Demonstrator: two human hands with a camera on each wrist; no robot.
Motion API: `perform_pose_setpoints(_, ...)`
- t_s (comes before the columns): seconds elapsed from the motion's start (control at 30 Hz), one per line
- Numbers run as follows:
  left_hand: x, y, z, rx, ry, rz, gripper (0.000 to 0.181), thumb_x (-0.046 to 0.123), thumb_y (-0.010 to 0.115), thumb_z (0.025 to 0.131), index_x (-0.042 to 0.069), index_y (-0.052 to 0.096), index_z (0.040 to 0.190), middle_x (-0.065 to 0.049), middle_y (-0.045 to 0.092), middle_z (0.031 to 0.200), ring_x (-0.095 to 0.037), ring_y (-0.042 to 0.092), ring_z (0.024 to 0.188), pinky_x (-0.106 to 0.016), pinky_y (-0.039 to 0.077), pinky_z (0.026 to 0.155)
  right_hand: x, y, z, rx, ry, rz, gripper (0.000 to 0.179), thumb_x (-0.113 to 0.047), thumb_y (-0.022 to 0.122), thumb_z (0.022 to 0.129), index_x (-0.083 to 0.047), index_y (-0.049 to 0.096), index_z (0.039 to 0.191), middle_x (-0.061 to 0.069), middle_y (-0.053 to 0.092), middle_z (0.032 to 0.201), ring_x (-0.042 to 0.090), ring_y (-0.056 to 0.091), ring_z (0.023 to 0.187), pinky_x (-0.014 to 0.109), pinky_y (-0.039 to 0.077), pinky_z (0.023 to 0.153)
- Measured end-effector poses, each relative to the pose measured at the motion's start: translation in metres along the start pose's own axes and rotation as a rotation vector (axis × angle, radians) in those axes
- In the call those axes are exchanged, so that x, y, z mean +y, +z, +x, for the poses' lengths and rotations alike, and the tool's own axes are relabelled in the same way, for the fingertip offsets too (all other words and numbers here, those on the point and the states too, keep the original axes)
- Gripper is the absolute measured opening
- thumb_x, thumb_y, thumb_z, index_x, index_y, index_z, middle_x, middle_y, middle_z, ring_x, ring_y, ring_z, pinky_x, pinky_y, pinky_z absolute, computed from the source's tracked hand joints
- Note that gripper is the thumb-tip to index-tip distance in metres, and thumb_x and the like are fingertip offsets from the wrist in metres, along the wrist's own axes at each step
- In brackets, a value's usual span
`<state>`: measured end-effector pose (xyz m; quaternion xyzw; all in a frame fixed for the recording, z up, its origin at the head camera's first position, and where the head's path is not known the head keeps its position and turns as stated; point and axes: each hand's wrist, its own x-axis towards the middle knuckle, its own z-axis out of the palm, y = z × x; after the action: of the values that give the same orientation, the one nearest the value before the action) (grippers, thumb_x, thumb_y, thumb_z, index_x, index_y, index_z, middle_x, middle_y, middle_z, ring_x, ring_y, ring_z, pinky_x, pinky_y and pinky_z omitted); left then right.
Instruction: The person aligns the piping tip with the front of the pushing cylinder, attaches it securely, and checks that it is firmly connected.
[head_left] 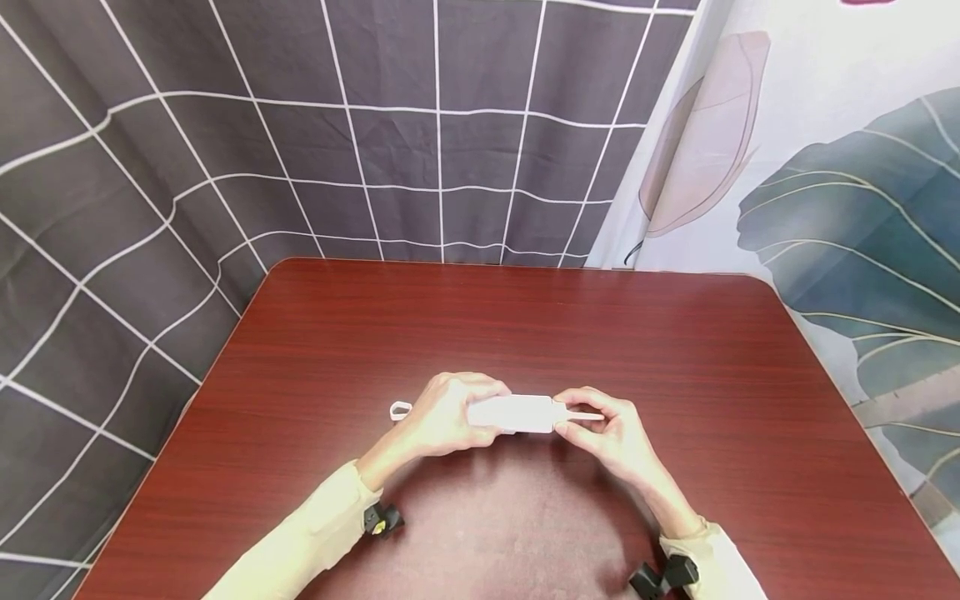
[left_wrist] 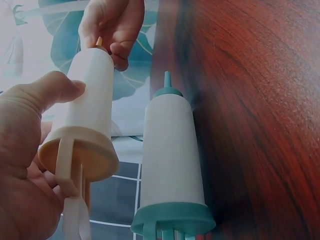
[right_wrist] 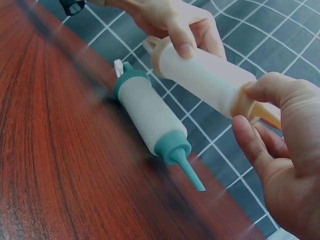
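Observation:
Between both hands a white syringe-like tube with tan ends is held sideways over the table. The left hand grips its barrel near the tan flange, thumb laid along the side. At the other end, the thumb and fingers of the right hand pinch the tan collar at the base of the nozzle. A second tube, white with green ends and a thin green nozzle, lies on the table beneath; in the head view the held tube mostly hides it.
The reddish-brown wooden table spans the work area. Behind it and to its left hangs a dark curtain with a white grid; a leaf-patterned cloth hangs on the right. Black wrist cameras sit at the cream sleeves.

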<state>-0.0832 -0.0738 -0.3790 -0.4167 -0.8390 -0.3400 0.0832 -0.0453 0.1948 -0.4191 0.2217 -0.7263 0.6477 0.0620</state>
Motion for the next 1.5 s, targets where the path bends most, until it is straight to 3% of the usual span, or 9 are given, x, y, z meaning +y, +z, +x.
perform_pose_setpoints(0.4, -0.001, -0.001, 0.000, -0.014, -0.030, -0.008, 0.035, 0.021, 0.085, 0.069, 0.019, 0.075, 0.102, 0.008, 0.071, 0.098, -0.006, 0.062, 0.081, -0.024, 0.046, 0.068, 0.002, 0.001, -0.001, 0.008, 0.017, 0.074, 0.031, 0.018, 0.071, 0.080, 0.011, 0.065, 0.109, 0.008, 0.070, 0.104, 0.014, 0.068, 0.088, 0.025, 0.056, 0.071)
perform_pose_setpoints(0.7, 0.000, -0.002, 0.001, -0.015, -0.010, 0.003, 0.036, 0.019, 0.085, 0.069, 0.016, 0.074, 0.104, 0.004, 0.071, 0.100, -0.010, 0.065, 0.087, -0.028, 0.049, 0.072, 0.001, 0.000, 0.000, 0.019, -0.003, 0.023, 0.030, 0.019, 0.073, 0.077, 0.009, 0.067, 0.106, 0.008, 0.071, 0.102, 0.013, 0.069, 0.088, 0.027, 0.056, 0.073)
perform_pose_setpoints(1.0, 0.001, 0.000, 0.002, -0.007, 0.001, 0.001, 0.035, 0.019, 0.085, 0.070, 0.015, 0.075, 0.103, 0.004, 0.071, 0.098, -0.010, 0.065, 0.087, -0.027, 0.049, 0.072, 0.000, -0.001, -0.001, 0.029, 0.066, 0.028, 0.030, 0.017, 0.073, 0.078, 0.013, 0.065, 0.107, 0.000, 0.072, 0.101, 0.012, 0.070, 0.088, 0.026, 0.056, 0.073)
perform_pose_setpoints(1.3, -0.004, -0.001, 0.006, 0.008, 0.011, 0.022, 0.034, 0.019, 0.087, 0.069, 0.019, 0.074, 0.101, 0.007, 0.070, 0.097, -0.008, 0.063, 0.084, -0.027, 0.048, 0.070, 0.003, -0.001, 0.001, 0.011, 0.026, 0.119, 0.036, 0.015, 0.072, 0.082, 0.012, 0.061, 0.117, 0.009, 0.069, 0.110, 0.020, 0.071, 0.089, 0.028, 0.056, 0.076)
perform_pose_setpoints(1.5, -0.014, -0.004, 0.008, 0.038, -0.004, 0.004, 0.037, 0.016, 0.087, 0.067, 0.018, 0.073, 0.101, 0.007, 0.070, 0.095, -0.008, 0.063, 0.081, -0.027, 0.048, 0.070, 0.003, -0.004, 0.002, 0.064, -0.007, 0.173, 0.045, 0.020, 0.063, 0.084, 0.018, 0.051, 0.128, 0.016, 0.065, 0.118, 0.017, 0.068, 0.098, 0.025, 0.053, 0.083)
